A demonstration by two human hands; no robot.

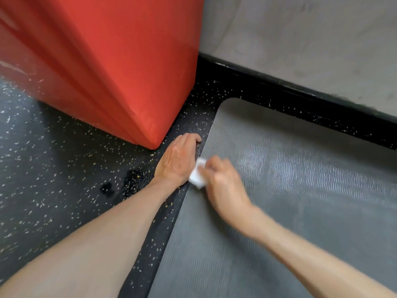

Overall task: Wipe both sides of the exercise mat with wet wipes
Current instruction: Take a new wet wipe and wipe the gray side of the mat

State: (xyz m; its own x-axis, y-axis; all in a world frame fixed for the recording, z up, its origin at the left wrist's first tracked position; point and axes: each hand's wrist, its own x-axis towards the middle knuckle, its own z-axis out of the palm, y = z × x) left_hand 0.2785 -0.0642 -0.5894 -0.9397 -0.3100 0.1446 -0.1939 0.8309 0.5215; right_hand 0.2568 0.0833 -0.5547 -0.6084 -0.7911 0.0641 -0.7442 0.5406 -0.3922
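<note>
Right hand (223, 183) pinching white wipe (196, 176) on grey mat (300, 201) edge, left hand (177, 161) on speckled floor (53, 168) alongside, grip unclear

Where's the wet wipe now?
Mid-frame in the head view: the right hand holds the wet wipe on the left edge of the mat, beside the left hand.

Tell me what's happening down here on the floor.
A person is wiping a grey exercise mat laid on the dark speckled floor beside a red padded block. The right hand, blurred, holds a folded white wet wipe against the mat's left edge. The left hand rests at that same edge, fingers curled; whether it grips the mat is unclear. Shiny, damp-looking streaks show farther in on the mat's top side.
</note>
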